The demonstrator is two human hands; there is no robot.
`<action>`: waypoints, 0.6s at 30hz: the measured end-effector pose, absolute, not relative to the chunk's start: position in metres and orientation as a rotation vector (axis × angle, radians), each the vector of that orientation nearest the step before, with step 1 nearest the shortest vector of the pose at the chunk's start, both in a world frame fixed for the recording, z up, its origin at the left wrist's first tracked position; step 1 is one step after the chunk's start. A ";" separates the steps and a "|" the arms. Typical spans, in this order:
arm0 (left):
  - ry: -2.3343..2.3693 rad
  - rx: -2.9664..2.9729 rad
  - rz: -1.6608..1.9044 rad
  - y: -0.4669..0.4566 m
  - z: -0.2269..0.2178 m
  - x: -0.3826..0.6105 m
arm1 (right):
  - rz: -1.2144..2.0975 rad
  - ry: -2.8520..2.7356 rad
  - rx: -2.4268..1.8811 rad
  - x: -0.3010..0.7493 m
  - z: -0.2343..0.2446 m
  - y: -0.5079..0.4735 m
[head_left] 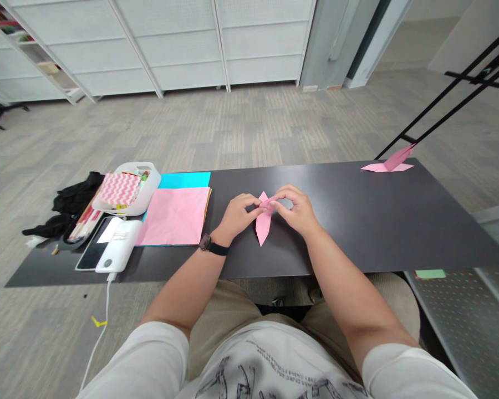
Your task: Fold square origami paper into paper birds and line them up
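Observation:
A folded pink paper piece (263,224), long and pointed at its near end, lies on the dark table (378,221) in front of me. My left hand (237,213) pinches its upper left part with thumb and fingers closed. My right hand (297,209) pinches the upper right part the same way. Both hands meet over the top of the piece. A dark watch sits on my left wrist.
A stack of square sheets, pink on top (174,217) with cyan (185,180) beneath, lies to the left. Further left are a white basket (139,202) of patterned paper, a white power bank (118,246), a phone (92,252) and black cloth (72,199). Another folded pink piece (391,163) rests at the far right corner.

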State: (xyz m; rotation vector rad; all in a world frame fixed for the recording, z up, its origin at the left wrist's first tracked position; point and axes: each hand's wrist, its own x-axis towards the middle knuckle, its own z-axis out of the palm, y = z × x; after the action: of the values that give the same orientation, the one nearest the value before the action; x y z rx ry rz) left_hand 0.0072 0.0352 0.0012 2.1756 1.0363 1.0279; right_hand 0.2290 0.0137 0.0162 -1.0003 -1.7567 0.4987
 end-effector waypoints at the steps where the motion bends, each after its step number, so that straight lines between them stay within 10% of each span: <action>1: 1.043 2.162 1.014 0.035 0.001 0.007 | 0.503 -1.749 -1.008 0.229 0.016 0.014; 18: 0.963 1.943 0.954 0.033 0.007 0.007 | 0.639 -1.759 -1.043 0.227 0.006 0.017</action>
State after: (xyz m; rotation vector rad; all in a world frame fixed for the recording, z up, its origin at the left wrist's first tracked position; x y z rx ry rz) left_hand 0.0068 0.0335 0.0067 1.9427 0.9625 0.9537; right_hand 0.2273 0.0175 0.0058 -1.0434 -1.7589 0.6393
